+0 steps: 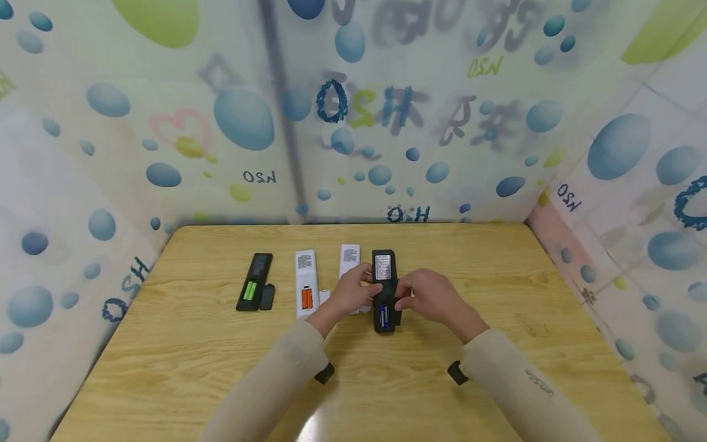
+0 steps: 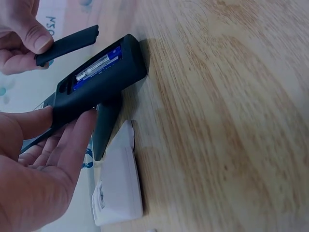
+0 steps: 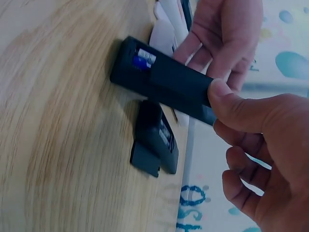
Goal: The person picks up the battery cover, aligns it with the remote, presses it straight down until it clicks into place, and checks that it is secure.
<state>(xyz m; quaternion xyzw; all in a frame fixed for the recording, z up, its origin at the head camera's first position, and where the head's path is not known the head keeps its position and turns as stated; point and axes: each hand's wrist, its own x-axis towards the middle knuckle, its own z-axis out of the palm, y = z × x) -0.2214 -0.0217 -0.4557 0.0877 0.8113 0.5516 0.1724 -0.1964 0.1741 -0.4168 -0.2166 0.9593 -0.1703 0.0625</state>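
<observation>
A black remote control is held raised over the table, its open battery bay showing blue batteries. My left hand grips it, thumb on one side and fingers on the other. Between thumb and fingers, my right hand pinches the dark battery cover. In the left wrist view this cover is tilted beside the bay; in the right wrist view it overlaps the remote's back. Below lies a second black remote control, with another loose cover against it.
To the left lie a black remote with green batteries, its cover alongside, and a white remote with orange batteries. Another white remote is partly behind my left hand. A patterned wall borders the wooden table.
</observation>
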